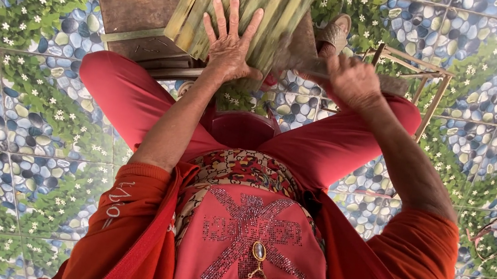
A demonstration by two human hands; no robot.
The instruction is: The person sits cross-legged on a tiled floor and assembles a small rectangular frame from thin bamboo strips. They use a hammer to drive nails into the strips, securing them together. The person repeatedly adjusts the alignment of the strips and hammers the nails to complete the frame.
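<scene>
The person wears loose red trousers [132,94] and an orange-red long-sleeved jacket [411,272] hanging open, its sleeves pushed up above the elbows, with pale lettering on the left sleeve. Under it sits a pinkish-red top [248,236] with a studded cross pattern, and a thin gold chain with an oval pendant [259,251]

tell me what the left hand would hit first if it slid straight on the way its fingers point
The left hand lies flat on the bamboo bundle, fingers pointing up the picture along its strips. Sliding on, it would stay on the bamboo right to the top edge of the picture; nothing else shows in that line, though depth is unclear.
</scene>
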